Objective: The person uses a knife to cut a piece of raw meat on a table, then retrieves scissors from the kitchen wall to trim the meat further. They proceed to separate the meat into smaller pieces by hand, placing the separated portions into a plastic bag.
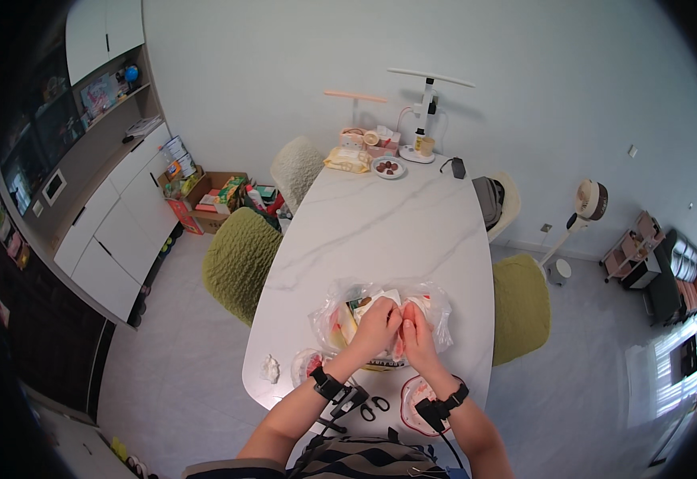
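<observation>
Both my hands meet over a clear plastic bag (444, 302) spread at the near end of the table. My left hand (377, 328) and my right hand (418, 341) pinch a pinkish-red piece (398, 347), which looks like citrus flesh, between their fingers. White and yellow wrappings or peel (343, 320) lie inside the bag, partly under my hands. A clear bowl (304, 365) with red pieces stands left, partly covered by my left forearm. Beneath my right wrist is a red-rimmed dish (409, 407) holding pale pink bits. Black-handled scissors (374, 408) lie between my forearms.
A crumpled white tissue (270, 369) lies at the table's left edge. At the far end are a wipes pack (348, 160), a bowl of brown round items (388, 168) and a desk lamp (425, 120). Green chairs (243, 263) flank the marble-patterned table (378, 233).
</observation>
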{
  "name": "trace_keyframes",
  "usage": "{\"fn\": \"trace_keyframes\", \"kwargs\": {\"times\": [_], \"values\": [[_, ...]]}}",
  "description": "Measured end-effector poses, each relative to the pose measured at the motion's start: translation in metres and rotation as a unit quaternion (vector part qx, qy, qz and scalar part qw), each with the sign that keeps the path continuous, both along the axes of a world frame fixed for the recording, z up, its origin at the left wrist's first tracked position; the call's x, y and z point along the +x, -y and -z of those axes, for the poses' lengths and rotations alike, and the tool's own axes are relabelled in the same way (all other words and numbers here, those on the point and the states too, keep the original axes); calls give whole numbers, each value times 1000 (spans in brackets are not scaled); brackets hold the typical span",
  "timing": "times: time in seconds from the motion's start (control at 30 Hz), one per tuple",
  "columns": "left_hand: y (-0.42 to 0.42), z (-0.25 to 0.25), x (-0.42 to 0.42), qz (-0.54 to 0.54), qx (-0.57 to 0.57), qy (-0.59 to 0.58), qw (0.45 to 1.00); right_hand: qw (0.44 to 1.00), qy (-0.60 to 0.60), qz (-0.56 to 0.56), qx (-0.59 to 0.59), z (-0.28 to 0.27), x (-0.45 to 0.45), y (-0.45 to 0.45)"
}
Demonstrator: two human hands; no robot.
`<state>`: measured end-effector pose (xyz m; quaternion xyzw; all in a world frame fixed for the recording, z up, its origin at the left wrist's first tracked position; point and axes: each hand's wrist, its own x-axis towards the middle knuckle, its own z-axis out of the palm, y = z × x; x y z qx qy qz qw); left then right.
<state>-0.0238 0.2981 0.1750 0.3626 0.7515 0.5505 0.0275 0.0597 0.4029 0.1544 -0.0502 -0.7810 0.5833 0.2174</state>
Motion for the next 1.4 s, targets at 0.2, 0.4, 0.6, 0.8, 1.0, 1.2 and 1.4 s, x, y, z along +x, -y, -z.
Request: {"fn": "trace_keyframes", "kwargs": {"times": [0.2, 0.4, 0.6, 0.8, 1.0, 1.2, 1.4], "values": [[4, -8, 1, 43, -7, 73, 996, 996, 27, 12, 83, -1, 3, -5], [11, -23, -2, 34, -67, -36, 997, 981, 49, 56, 177, -13, 5, -5], [11, -31, -1, 0, -149, -51, 988, 960, 32, 49, 274, -14, 5, -7], [11, -23, -8, 22, -120, 91, 988, 976, 35, 35, 214, -16, 6, -6], [10, 11, -21, 84, -13, 274, 958, 999, 8, 17, 42, -1, 6, -4], [9, 40, -20, 44, -26, 253, 966, 999, 17, 31, -17, 7, 6, 0], [8, 24, -7, 69, 56, 356, 930, 992, -65, 100, 31, 18, -5, -2]]}}
